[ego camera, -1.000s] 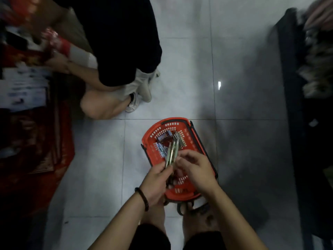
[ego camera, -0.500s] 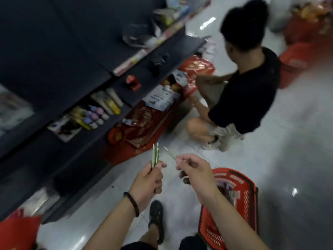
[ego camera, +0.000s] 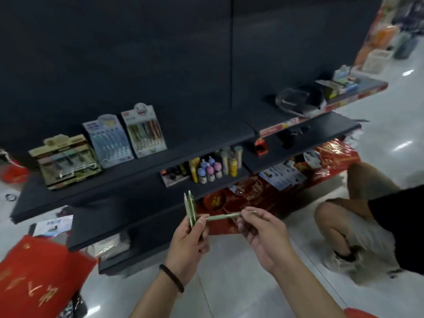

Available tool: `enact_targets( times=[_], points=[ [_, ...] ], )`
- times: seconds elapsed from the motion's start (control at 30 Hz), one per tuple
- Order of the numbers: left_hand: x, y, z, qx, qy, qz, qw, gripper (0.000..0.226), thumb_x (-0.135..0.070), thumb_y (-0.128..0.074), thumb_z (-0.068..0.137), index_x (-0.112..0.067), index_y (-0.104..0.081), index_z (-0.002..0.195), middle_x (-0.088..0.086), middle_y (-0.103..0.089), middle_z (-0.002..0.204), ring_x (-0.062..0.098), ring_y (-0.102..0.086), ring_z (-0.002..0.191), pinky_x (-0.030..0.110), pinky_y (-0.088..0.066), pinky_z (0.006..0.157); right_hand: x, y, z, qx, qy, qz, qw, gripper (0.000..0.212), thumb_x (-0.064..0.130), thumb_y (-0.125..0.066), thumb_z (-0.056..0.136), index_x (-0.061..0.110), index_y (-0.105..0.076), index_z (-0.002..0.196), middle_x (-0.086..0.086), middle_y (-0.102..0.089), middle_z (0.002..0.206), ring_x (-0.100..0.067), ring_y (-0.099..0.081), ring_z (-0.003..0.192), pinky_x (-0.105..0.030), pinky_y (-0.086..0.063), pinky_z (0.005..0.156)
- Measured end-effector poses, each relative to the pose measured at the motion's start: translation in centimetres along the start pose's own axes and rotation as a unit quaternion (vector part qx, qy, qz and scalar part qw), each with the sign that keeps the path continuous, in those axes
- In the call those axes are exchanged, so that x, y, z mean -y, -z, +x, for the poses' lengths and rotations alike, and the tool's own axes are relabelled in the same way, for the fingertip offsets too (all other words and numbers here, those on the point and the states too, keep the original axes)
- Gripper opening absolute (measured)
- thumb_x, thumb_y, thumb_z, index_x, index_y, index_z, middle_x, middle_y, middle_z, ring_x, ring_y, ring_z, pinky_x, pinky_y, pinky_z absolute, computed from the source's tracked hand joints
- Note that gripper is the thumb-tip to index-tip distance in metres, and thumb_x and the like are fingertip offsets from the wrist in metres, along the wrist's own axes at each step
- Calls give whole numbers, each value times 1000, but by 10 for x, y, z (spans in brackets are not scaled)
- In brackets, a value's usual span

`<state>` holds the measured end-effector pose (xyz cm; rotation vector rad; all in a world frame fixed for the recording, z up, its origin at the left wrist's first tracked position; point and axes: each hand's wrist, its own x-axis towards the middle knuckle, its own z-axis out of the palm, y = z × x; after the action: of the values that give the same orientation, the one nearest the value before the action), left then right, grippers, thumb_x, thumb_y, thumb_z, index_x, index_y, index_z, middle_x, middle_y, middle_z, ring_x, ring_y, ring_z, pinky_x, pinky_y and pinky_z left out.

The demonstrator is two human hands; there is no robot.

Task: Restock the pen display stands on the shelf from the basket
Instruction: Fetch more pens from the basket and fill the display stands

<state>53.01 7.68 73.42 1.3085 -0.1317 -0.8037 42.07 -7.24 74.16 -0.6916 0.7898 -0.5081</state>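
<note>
green pens (ego camera: 191,211) held upright at lower centre, a single green pen (ego camera: 223,217) level beside them; three pen display stands (ego camera: 107,143) sit upper left on the dark shelf (ego camera: 195,140).

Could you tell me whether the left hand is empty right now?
No, the left hand grips a bunch of green pens upright.

**One head cam, that's the whole setup**

Just a single wide-angle view, worn on my head and looking forward and down. My left hand (ego camera: 188,239) and right hand (ego camera: 261,235) sit close up in the lower middle. The dark shelf (ego camera: 183,145) runs slanted across the frame just past them, with the tiled floor (ego camera: 229,276) underneath.
</note>
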Motion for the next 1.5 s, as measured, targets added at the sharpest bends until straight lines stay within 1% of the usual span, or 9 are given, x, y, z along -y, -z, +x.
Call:
enact_targets(
  times=[0.23,0.43,0.53,0.77,0.93,1.0,1.07,1.27,1.5],
  points=[
    [-67,131,60,-22,-6,-5,1000,19,-20,-54,106,-9,-66,116,4,-45,66,13,-28,50,26,-24,48,-58,-167,57,2,112,-97,989,24,2,-75,95,13,-75,116,-9,-75,82,-20,-73,76,-34,-63,71],
    [-114,212,124,-84,40,-13,996,17,-24,-45,110,-9,-52,104,-4,-38,61,12,-26,48,28,-20,50,-67,-273,107,18,269,-248,930,21,10,-79,94,20,-72,112,-9,-77,83,-25,-79,76,-39,-66,73],
    [-129,240,163,-121,38,-28,992,12,-17,-41,109,-15,-41,98,-2,-42,65,12,-28,49,28,-22,51,-71,-315,142,33,301,-287,909,23,14,-79,95,25,-74,115,-5,-77,84,-20,-78,75,-35,-66,72],
    [-173,273,253,-153,-8,8,988,11,-15,-47,108,-8,-55,112,4,-65,79,17,-54,60,31,-40,55,-76,-397,254,75,372,-369,848,18,23,-77,97,27,-78,115,12,-76,84,-4,-73,78,-30,-62,74],
    [-199,281,303,-198,6,-10,980,9,-16,-54,106,-12,-62,105,12,-71,92,28,-70,79,31,-52,62,-79,-443,339,133,385,-439,801,24,22,-72,100,22,-75,123,14,-73,89,5,-67,78,-4,-46,69],
    [-207,285,330,-217,-4,-20,976,10,-12,-54,106,-12,-63,102,10,-61,82,21,-66,68,30,-51,61,-81,-464,374,152,408,-458,775,22,19,-74,99,21,-72,121,9,-76,91,1,-69,78,-7,-50,70],
    [-213,290,351,-231,-4,-31,972,13,-11,-54,106,-8,-66,109,7,-57,77,18,-61,64,33,-52,68,-91,-478,407,173,419,-475,754,20,16,-75,98,21,-70,116,5,-78,95,-5,-73,84,-21,-60,74],
    [-218,302,385,-235,7,-40,971,17,-14,-56,105,-12,-70,116,10,-74,91,23,-71,84,41,-55,86,-121,-499,454,204,417,-512,723,14,9,-74,96,16,-64,89,2,-68,80,-13,-66,71,-42,-59,64],
    [-229,325,409,-218,27,-41,975,17,-14,-57,105,-12,-69,117,14,-78,102,29,-74,98,35,-60,82,-140,-524,474,195,401,-559,699,18,11,-72,95,21,-60,85,4,-66,75,-17,-63,69,-41,-56,63]
  ],
)
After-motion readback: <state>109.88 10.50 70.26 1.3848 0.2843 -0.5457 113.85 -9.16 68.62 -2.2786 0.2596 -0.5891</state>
